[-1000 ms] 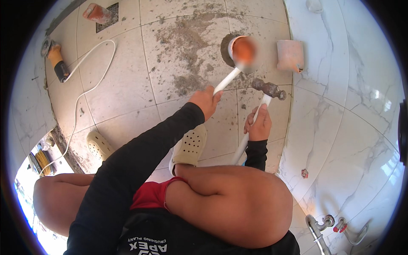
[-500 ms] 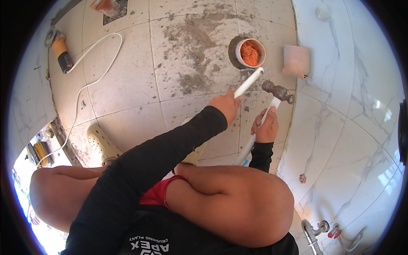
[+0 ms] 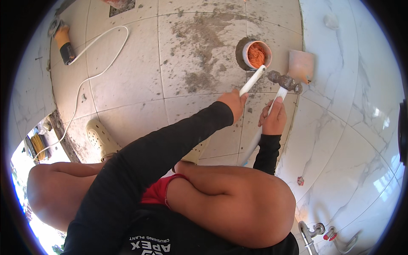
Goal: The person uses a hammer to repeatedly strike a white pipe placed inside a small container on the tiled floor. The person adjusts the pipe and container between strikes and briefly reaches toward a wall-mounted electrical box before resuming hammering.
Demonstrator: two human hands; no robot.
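My left hand (image 3: 233, 104) is closed round a white bar-like tool (image 3: 253, 80). Its far end, with a dark spot like a hole, lies at the near rim of a round pale pipe (image 3: 268, 54) set in the floor. Crumpled orange material (image 3: 256, 55) fills the pipe's mouth. In my right hand (image 3: 274, 119) is a ball-peen hammer (image 3: 285, 81) with a rusty metal head and a white handle, gripped close below the head. The head is just right of the white tool's end, apart from it. What the white tool's lower end looks like is hidden by my left hand.
A loose pale pipe piece (image 3: 301, 66) lies by the marbled wall (image 3: 331, 127). An angle grinder (image 3: 63, 44) with a white cord (image 3: 91, 77) is at far left. Grey rubble (image 3: 197, 80) is scattered on the tiles. A red valve handle (image 3: 301, 181) and metal pipework (image 3: 309, 233) project at right.
The hammer head has moved forward, nearer the pipe. The white tool's end has shifted slightly toward the pipe rim. Both grips stay the same, and the view has shifted a little.
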